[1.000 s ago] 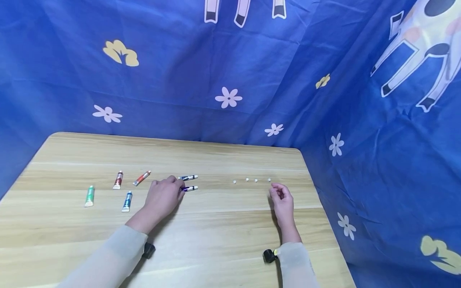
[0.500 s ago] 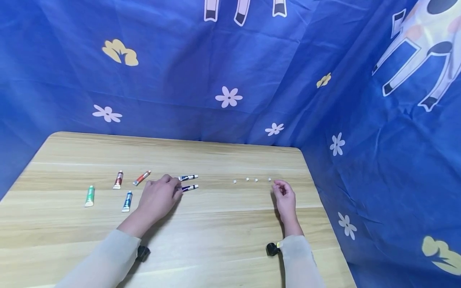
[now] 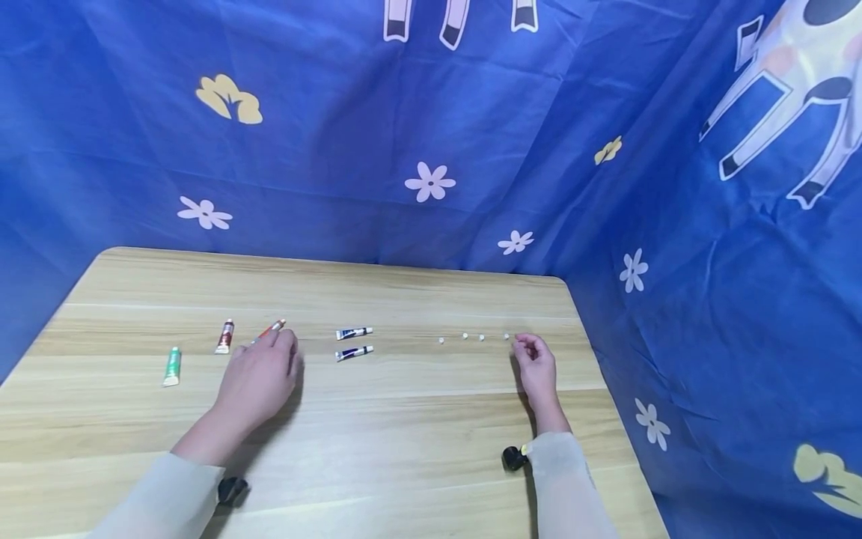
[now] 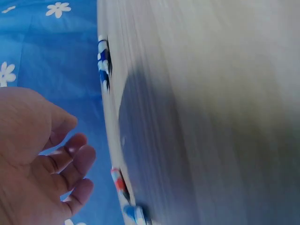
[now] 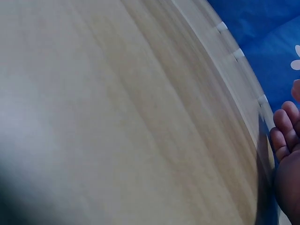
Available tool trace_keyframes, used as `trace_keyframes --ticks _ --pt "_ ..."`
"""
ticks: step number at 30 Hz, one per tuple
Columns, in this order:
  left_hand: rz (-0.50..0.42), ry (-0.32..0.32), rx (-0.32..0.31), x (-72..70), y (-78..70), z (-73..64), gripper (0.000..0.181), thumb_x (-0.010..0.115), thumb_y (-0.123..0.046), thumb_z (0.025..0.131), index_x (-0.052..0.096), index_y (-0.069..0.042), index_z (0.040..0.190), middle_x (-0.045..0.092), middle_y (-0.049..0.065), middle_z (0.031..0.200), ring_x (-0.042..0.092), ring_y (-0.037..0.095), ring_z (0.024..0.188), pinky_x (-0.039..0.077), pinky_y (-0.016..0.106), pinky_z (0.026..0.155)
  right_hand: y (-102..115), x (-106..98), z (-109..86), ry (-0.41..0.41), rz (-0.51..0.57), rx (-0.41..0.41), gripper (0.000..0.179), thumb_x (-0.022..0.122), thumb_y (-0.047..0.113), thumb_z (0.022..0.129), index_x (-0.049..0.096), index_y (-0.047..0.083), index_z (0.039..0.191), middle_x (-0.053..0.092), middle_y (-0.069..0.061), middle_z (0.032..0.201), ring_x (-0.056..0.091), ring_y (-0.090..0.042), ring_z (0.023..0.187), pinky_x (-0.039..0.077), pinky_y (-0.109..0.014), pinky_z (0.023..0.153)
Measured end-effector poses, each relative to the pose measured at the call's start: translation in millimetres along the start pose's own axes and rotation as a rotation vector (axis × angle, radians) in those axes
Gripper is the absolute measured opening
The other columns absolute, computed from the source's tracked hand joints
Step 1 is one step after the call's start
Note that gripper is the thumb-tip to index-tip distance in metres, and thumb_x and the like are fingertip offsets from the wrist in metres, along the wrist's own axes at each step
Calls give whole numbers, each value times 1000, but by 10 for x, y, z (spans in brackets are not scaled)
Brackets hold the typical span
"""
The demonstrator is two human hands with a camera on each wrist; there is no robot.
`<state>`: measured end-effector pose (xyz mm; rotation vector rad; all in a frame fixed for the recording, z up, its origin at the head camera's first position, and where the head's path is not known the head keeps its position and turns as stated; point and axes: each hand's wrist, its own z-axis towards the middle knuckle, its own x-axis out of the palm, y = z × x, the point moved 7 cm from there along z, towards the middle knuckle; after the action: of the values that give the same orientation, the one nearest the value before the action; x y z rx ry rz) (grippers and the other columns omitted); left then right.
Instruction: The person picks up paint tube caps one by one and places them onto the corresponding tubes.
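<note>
My left hand hovers over the left half of the table, beside the orange paint tube. Its fingers are loosely bent with nothing between them in the left wrist view; a blue paint tube lies close by, covered by the hand in the head view. Two dark-labelled paint tubes lie parallel near the middle. On the right, my right hand stays with loosely curled fingers next to the last of several small white pieces. Its fingertips are partly hidden, and I see nothing held.
A dark red paint tube and a green paint tube lie farther left on the wood-grain table. A blue printed cloth hangs behind the table and along its right side.
My left hand has left the two dark tubes and moved left, over the blue tube. Both dark tubes now show fully. My right hand has shifted slightly forward and right.
</note>
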<state>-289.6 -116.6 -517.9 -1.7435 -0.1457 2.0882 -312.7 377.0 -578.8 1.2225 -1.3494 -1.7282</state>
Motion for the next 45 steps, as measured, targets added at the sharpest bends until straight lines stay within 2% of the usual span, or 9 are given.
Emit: trace_keyframes --ticks 5,12,16,18,20,23,28,38,45 --pt "11 -12 -19 -102 181 -81 11 64 -14 101 61 -4 101 67 17 94 68 39 86 45 50 67 12 14 60 21 -24 -14 21 68 7 105 71 -2 124 72 -8 108 58 -4 93 49 -14 84" --pt "11 -16 -60 -224 390 -166 12 64 -15 100 61 -4 101 64 16 91 65 40 81 47 56 65 5 14 122 39 -77 -6 20 68 7 105 72 0 123 67 -2 107 57 -5 93 49 -13 83" --pt "2 -4 -110 -235 521 -247 16 63 -16 100 61 -1 104 66 22 97 66 43 80 48 58 63 3 30 150 57 -123 -13 20 67 6 105 71 0 124 67 -6 109 57 -7 95 48 -14 83" --pt "-5 12 -145 -228 597 -285 19 63 -19 101 61 0 106 67 25 101 65 46 81 49 62 68 0 44 172 66 -160 -26 20 66 6 106 71 0 124 67 -8 111 56 -7 95 47 -14 83" --pt "-10 13 -176 -232 661 -315 20 64 -20 101 62 -1 107 67 26 103 66 49 85 51 71 81 9 63 189 74 -193 -44 20 66 6 105 72 0 123 66 -10 112 56 -9 95 47 -14 82" --pt "-12 28 -213 -243 736 -360 23 64 -23 103 63 0 108 67 27 103 65 50 88 50 71 82 21 81 215 79 -236 -76 18 66 5 105 73 -1 121 64 -12 110 56 -10 94 46 -15 81" --pt "-8 65 -237 -262 781 -429 31 64 -26 103 62 4 113 65 28 103 65 46 86 51 60 64 20 84 251 91 -274 -77 18 66 6 105 73 0 120 64 -13 109 55 -10 92 46 -16 79" --pt "-24 103 -283 -226 885 -537 35 68 -29 102 61 3 114 65 26 102 66 45 87 51 59 65 10 114 320 203 -385 -75 25 62 13 110 70 5 132 66 -18 121 61 -25 107 48 -29 91" --pt "-31 113 -281 -196 908 -581 38 70 -29 101 62 4 117 69 29 103 68 48 84 51 60 65 -12 132 350 198 -437 -100 25 63 10 109 74 8 131 65 -15 113 60 -24 103 48 -33 92"
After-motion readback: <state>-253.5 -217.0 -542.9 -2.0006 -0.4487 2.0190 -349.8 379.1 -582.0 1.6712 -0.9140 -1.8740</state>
